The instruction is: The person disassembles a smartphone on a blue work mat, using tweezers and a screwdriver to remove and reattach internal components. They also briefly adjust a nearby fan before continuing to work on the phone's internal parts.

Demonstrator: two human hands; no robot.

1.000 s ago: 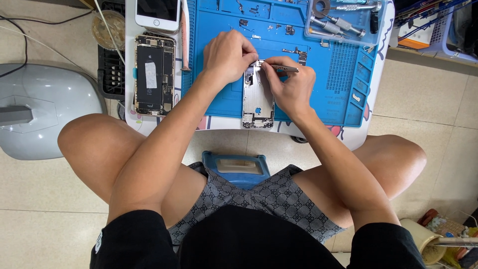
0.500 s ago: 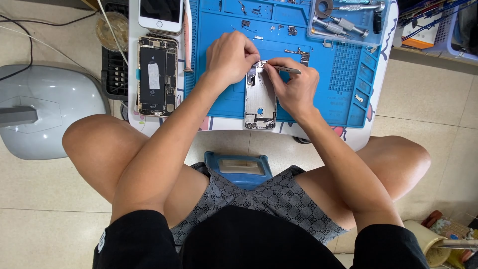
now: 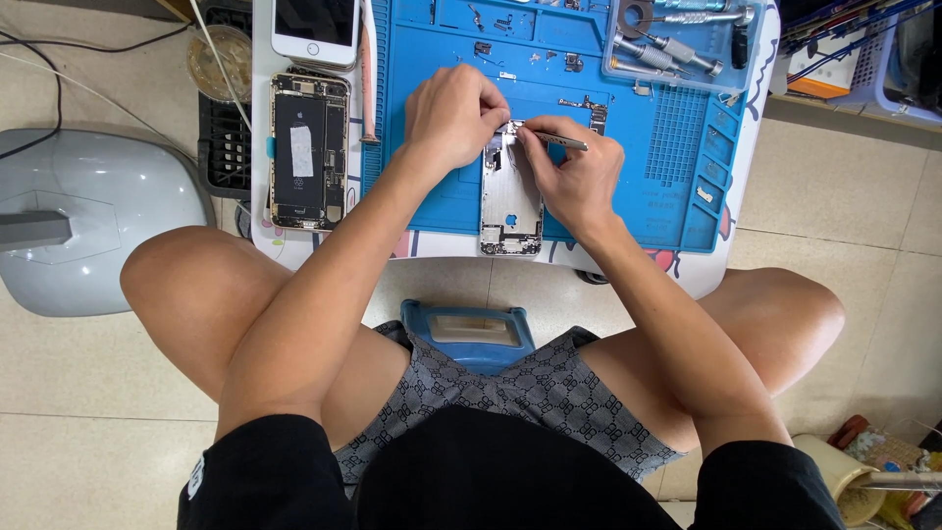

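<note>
Lying flat on blue mat [image 3: 442, 196]: silver phone housing [image 3: 510, 201], stripped.

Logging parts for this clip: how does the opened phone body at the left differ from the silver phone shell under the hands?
The opened phone body with a black battery is full of components; the silver phone shell looks mostly stripped. The body lies untouched on the white table; the shell lies on the blue work mat, worked by the left hand and right hand. Both lie flat, lengthwise.
</note>
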